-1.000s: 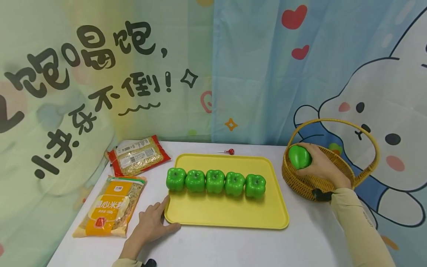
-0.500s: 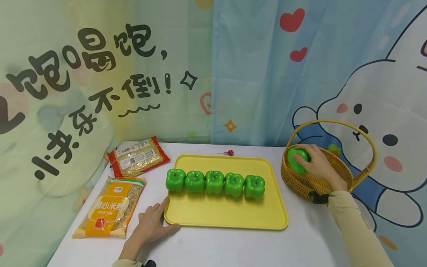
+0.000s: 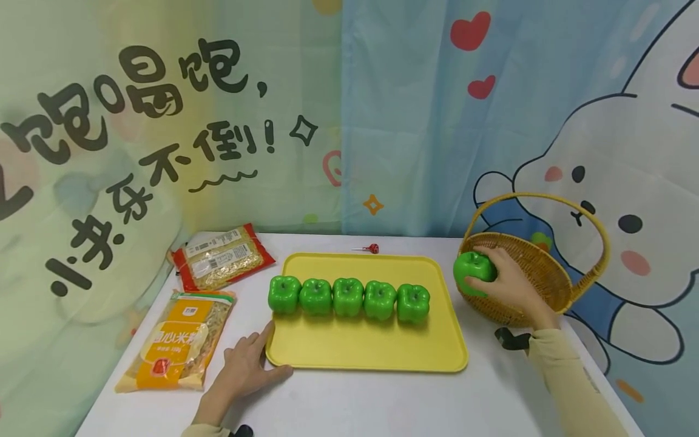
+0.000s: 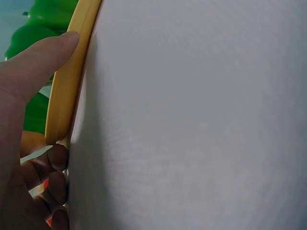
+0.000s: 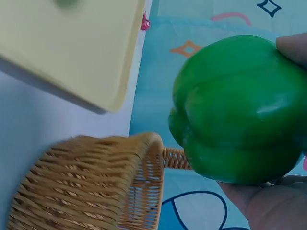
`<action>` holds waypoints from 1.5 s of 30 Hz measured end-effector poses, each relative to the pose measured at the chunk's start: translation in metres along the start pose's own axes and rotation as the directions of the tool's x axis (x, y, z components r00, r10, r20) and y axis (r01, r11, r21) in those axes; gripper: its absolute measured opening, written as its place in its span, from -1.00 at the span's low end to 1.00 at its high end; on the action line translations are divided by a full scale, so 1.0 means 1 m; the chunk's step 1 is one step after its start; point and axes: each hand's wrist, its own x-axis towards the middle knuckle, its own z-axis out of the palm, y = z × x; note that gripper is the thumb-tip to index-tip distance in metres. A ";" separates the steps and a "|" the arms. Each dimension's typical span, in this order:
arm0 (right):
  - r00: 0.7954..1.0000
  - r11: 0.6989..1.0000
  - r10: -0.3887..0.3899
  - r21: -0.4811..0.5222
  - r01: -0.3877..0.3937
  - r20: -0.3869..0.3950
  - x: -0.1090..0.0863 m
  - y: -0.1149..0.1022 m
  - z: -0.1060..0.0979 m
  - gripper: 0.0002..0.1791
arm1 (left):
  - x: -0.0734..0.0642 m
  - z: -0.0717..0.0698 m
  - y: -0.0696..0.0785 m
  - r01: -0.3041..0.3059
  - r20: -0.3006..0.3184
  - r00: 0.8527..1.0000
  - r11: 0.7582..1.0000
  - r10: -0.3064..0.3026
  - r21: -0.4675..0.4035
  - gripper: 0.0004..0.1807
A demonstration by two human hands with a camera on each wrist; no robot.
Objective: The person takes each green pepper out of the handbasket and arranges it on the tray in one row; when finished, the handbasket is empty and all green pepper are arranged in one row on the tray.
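Note:
My right hand holds a glossy green bell pepper at the left rim of a wicker basket. In the right wrist view the bell pepper sits between thumb and fingers, above the basket's woven wall. My left hand rests at the near left corner of a yellow tray. Its thumb touches the tray rim in the left wrist view, and the other fingers lie beside the corner. Several green bell peppers stand in a row on the tray.
Left of the tray lie an orange bag and a red-edged bag of grain-like food. A small red-headed item lies behind the tray. The basket's tall handle arches up at the right. A printed curtain hangs behind the white table.
My right hand has brought the bell pepper up from inside the basket to its left rim, slightly toward the tray. The left hand stays at the tray corner. The head view has shifted slightly.

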 end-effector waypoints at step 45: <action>0.969 0.997 -0.072 0.036 0.065 0.237 -0.017 -0.010 0.060 -0.08 | -0.011 -0.005 -0.003 -0.010 -0.023 1.000 1.000 0.010 -0.007 0.22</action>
